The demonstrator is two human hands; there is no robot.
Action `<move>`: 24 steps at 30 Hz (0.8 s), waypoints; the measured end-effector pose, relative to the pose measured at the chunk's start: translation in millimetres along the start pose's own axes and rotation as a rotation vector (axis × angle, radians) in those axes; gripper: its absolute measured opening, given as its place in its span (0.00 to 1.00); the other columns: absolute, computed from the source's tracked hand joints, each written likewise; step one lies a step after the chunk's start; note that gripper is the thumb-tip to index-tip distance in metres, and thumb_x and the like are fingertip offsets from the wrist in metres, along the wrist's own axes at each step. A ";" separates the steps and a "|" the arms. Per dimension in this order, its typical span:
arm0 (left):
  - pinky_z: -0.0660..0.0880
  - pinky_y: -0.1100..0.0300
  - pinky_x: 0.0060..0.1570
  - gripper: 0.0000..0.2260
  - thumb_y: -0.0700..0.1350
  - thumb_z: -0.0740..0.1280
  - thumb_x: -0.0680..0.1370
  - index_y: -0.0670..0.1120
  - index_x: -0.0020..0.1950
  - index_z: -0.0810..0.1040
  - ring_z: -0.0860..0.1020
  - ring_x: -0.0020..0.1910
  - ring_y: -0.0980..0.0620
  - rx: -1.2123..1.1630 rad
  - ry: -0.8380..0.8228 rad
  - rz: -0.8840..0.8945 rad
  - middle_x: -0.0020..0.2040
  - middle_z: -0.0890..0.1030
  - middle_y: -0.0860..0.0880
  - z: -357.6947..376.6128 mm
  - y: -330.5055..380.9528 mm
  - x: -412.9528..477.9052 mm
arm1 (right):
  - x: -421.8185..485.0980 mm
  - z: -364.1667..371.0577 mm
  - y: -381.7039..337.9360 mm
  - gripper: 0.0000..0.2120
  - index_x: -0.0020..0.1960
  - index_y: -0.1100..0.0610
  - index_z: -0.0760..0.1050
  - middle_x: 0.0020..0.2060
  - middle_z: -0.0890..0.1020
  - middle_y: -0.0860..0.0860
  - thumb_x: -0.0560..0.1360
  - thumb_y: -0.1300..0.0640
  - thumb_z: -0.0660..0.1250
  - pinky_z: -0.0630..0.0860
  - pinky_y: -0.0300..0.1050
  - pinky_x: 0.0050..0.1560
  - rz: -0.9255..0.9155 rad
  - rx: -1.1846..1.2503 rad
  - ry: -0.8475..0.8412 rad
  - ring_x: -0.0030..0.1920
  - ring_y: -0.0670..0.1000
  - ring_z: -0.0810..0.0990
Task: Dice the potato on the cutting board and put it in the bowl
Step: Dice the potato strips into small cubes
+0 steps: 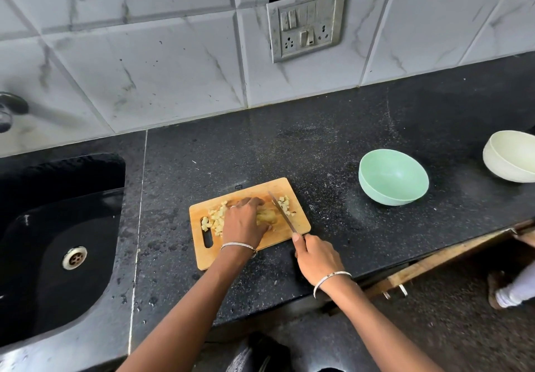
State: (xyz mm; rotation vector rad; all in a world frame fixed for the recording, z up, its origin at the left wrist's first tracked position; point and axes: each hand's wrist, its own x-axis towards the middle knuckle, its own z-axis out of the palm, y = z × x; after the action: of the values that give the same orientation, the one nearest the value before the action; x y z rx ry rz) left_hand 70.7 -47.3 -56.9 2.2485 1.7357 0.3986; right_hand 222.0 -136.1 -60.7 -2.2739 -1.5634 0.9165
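Potato [267,217] lay mid-way along the cutting board [299,221], its uncut chunk stretched left to right, bare end toward the slanting knife [282,212]. It looked pale yellow and peeled, with dice [215,221] heaped either side. Left hand [244,222] curled over it; right hand [317,258] gripped the knife handle.

black speckled counter [318,140], tan cutting board [214,257]
pale yellow potato dice [215,221]; mint green bowl [393,177]; cream bowl [509,157]; white wall tiles [159,67] veined grey
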 end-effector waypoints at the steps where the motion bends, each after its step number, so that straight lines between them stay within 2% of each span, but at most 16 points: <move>1: 0.73 0.53 0.55 0.24 0.52 0.77 0.68 0.49 0.62 0.77 0.77 0.57 0.45 -0.010 0.002 0.001 0.59 0.80 0.48 -0.3 0.3 0.1 | -2.4 3.5 -1.9 0.23 0.49 0.57 0.73 0.50 0.81 0.60 0.83 0.42 0.47 0.71 0.53 0.49 0.001 -0.021 0.007 0.53 0.63 0.78; 6: 0.73 0.54 0.52 0.19 0.50 0.76 0.70 0.52 0.59 0.78 0.78 0.54 0.46 -0.021 -0.019 0.021 0.54 0.82 0.48 0.2 1.6 1.6 | -12.6 17.4 -16.9 0.19 0.52 0.58 0.71 0.52 0.80 0.60 0.84 0.46 0.49 0.69 0.51 0.45 -0.011 -0.039 0.006 0.54 0.63 0.79; 9: 0.74 0.55 0.50 0.18 0.48 0.75 0.70 0.52 0.59 0.80 0.79 0.53 0.47 -0.032 -0.002 0.015 0.53 0.83 0.49 1.6 0.2 0.8 | -11.8 25.5 -26.1 0.16 0.52 0.59 0.71 0.53 0.80 0.61 0.83 0.48 0.51 0.71 0.51 0.47 0.002 -0.007 -0.029 0.55 0.63 0.79; 12: 0.73 0.56 0.47 0.18 0.49 0.76 0.70 0.51 0.59 0.81 0.78 0.52 0.47 -0.041 0.031 -0.008 0.51 0.83 0.48 -0.2 -2.0 -0.5 | -7.5 22.3 -26.2 0.17 0.53 0.59 0.73 0.53 0.80 0.60 0.83 0.48 0.51 0.71 0.51 0.47 -0.012 0.017 -0.061 0.54 0.63 0.79; 15: 0.72 0.56 0.45 0.16 0.50 0.75 0.70 0.49 0.57 0.81 0.79 0.51 0.47 -0.031 0.057 -0.022 0.50 0.83 0.48 -3.1 -3.3 -1.6 | -3.3 8.7 -20.1 0.19 0.50 0.56 0.73 0.50 0.80 0.58 0.84 0.46 0.48 0.68 0.50 0.44 -0.058 0.026 -0.044 0.51 0.61 0.78; 20: 0.72 0.55 0.47 0.17 0.49 0.75 0.71 0.48 0.57 0.78 0.78 0.52 0.46 -0.052 0.061 -0.037 0.52 0.82 0.48 -2.5 -1.5 -4.0 | -5.9 -3.0 -16.1 0.24 0.48 0.57 0.75 0.44 0.81 0.56 0.83 0.44 0.46 0.73 0.52 0.48 -0.107 0.030 -0.045 0.48 0.60 0.78; 24: 0.74 0.55 0.47 0.16 0.48 0.75 0.70 0.49 0.56 0.77 0.78 0.51 0.46 -0.081 0.047 -0.033 0.51 0.82 0.49 -3.1 -3.4 -3.4 | -10.6 -1.2 -15.0 0.23 0.47 0.56 0.75 0.44 0.81 0.55 0.83 0.44 0.46 0.73 0.52 0.46 -0.106 0.011 -0.043 0.47 0.59 0.79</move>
State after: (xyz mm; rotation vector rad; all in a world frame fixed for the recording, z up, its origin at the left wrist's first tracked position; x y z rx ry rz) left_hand 65.6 -49.6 -55.5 2.1675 1.7451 0.5089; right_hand 208.9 -139.4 -48.2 -2.1541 -1.6751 0.9489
